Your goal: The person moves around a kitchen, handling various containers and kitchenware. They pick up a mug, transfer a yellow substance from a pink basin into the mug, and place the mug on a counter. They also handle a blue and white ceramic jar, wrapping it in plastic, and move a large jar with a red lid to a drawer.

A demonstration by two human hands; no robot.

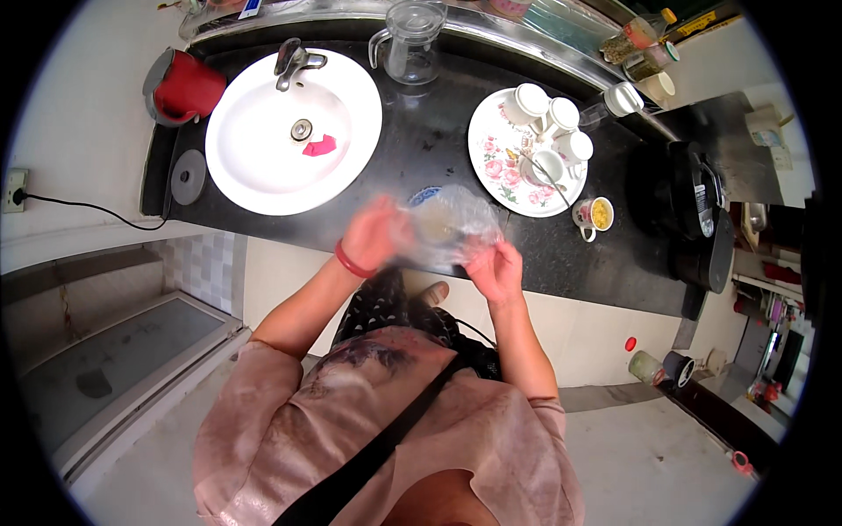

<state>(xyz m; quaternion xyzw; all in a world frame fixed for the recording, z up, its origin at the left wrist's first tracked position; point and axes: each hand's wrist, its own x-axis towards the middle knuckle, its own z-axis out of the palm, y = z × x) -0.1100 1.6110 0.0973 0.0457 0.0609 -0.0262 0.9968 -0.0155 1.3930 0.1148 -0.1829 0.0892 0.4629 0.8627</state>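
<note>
A thin clear plastic sheet or bag (469, 212) stretches between my hands at the counter's front edge. My right hand (495, 270) pinches its near right side. My left hand (370, 230), with a red band at the wrist, is at the plastic's left side; motion smears its fingers, so its grip is unclear. Through and behind the plastic shows part of a dish with a blue-and-white rim (424, 195); the rest of it is hidden. Right of the plastic stands a small floral mug (593, 216) holding something yellow.
Left on the dark counter (412, 123) is a white sink (263, 180) with a pink-red scrap (319, 145), beside a red kettle (189, 86). A glass pitcher (412, 53) stands behind. Right are a floral tray (491, 145) with white cups and a black appliance (680, 197).
</note>
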